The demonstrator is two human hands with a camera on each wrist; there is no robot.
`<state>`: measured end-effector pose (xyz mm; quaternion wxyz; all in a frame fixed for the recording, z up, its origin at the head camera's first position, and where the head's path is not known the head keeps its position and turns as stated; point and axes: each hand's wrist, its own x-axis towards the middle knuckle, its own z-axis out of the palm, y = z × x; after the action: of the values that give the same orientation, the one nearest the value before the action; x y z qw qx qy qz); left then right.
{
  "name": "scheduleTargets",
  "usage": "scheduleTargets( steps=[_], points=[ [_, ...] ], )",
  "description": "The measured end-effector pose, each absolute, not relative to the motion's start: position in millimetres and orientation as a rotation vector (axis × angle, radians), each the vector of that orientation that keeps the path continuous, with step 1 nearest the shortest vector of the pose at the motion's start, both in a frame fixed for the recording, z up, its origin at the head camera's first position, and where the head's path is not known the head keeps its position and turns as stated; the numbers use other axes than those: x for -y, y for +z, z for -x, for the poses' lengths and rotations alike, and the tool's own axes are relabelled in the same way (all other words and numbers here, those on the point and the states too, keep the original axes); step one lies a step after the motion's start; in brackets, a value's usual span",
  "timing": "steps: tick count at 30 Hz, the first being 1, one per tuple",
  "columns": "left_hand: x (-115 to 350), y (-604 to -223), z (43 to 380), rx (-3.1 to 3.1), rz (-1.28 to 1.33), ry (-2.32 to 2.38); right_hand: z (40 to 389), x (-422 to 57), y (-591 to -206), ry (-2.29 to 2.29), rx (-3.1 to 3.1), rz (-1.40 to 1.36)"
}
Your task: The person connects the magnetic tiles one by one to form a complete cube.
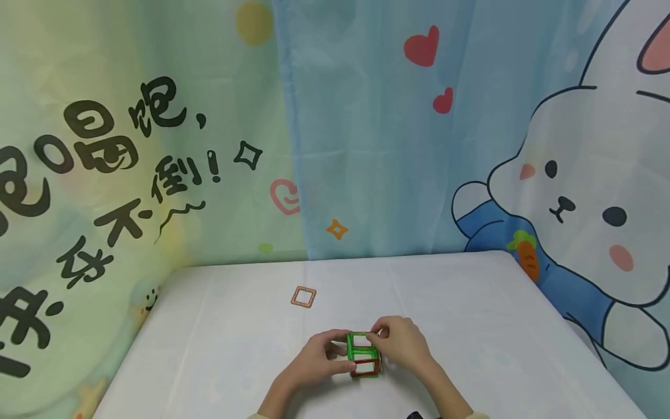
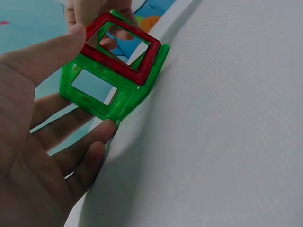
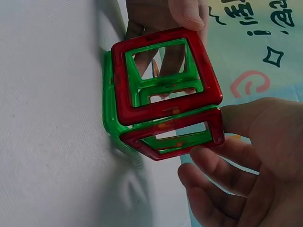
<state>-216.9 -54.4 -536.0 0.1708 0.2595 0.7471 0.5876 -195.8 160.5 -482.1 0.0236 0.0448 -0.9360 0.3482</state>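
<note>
A small box of green and red magnetic tiles point(image 1: 364, 351) sits low over the white tabletop between both hands. My left hand point(image 1: 320, 356) pinches its left side. In the left wrist view, the thumb presses by a red tile point(image 2: 112, 67) and the fingertips touch the green tiles point(image 2: 90, 104) below. My right hand point(image 1: 405, 344) grips the opposite side. In the right wrist view, thumb and fingers point(image 3: 206, 160) pinch the edge where two red tiles point(image 3: 213, 73) meet. Through the open frames, more green tiles point(image 3: 168, 84) show inside.
An orange square tile point(image 1: 313, 298) lies flat on the white table point(image 1: 235, 326), farther back and left of the hands. A dark object point(image 1: 415, 415) shows at the bottom edge near the right forearm. A printed curtain point(image 1: 366, 145) hangs behind the table.
</note>
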Motion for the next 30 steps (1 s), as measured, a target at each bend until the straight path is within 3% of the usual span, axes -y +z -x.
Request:
scheduleTargets(
  steps=[10, 19, 30],
  points=[
    [54.9, -534.1, 216.7, -2.14, -0.756, 1.662, 194.3, -160.0, -483.1, 1.264, 2.869, -0.085],
    [55.9, -535.4, 215.4, -2.158, -0.76, 1.639, 192.7, -193.1, -477.2, 1.79, 3.01, -0.452],
    [56.3, -540.0, 217.8, -2.161, -0.699, 1.645, 195.2, -193.6, -481.8, 1.82, 3.035, -0.561]
  ],
)
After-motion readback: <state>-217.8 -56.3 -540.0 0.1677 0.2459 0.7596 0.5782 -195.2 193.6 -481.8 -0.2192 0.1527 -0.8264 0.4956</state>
